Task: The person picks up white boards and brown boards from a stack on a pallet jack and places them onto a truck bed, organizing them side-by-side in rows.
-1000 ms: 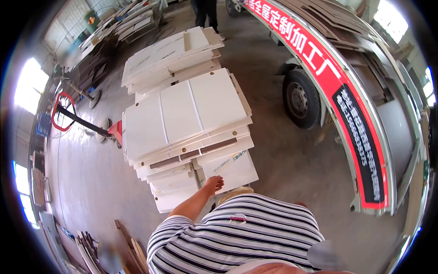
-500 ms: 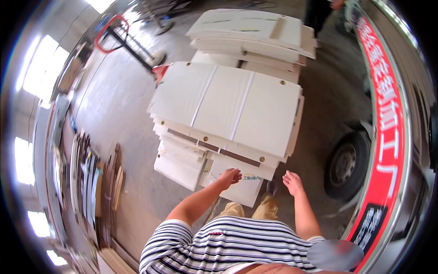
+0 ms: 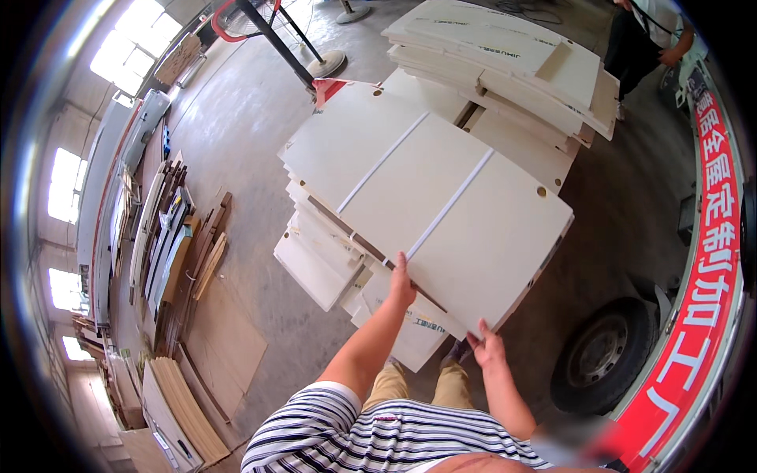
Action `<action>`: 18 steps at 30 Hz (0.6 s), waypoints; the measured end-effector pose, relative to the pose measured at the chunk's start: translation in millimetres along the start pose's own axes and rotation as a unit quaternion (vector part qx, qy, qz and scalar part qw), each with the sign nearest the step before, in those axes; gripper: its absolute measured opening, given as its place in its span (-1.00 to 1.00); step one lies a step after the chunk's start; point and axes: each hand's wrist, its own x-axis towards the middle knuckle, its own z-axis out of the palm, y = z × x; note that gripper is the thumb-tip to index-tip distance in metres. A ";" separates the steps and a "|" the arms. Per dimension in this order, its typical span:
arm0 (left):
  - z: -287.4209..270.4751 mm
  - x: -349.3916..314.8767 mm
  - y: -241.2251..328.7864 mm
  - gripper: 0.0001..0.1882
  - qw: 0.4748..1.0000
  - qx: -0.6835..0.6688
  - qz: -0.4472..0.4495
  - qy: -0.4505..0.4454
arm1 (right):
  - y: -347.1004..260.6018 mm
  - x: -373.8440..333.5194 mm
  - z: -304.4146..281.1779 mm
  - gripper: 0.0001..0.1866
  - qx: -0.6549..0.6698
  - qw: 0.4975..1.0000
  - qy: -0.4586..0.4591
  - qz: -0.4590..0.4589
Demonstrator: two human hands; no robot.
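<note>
The white panel bundle [image 3: 418,185], strapped twice, brown-dotted near its corners, tops lower boards [image 3: 319,256]. Left grip [image 3: 401,284] touches its near edge, right grip [image 3: 490,348] its corner; undersides hidden, I cannot tell how closed either is.

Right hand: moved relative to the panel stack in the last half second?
Yes: leftward, judged against the strapped white stack. The right hand now touches its near corner; half a second ago it hung apart, just to its right.
</note>
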 end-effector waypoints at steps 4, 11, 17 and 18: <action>14.1 -31.1 -15.6 -0.25 0.993 -0.116 0.013 0.006 | 32.2 -16.3 -105.4 -0.51 -0.128 0.988 0.048 0.069; -75.5 -88.3 -127.2 -0.20 0.999 -0.025 -0.030 0.024 | -28.6 -51.6 -206.3 -0.32 -0.164 0.984 0.032 0.067; -73.0 -141.5 -108.5 -0.10 0.979 -0.092 -0.151 -0.099 | -201.3 32.6 -175.4 -0.25 -0.081 0.971 0.059 -0.215; -84.1 -128.6 -108.1 -0.05 0.981 -0.106 -0.123 -0.108 | -210.6 37.4 -177.7 -0.25 -0.104 0.968 0.074 -0.217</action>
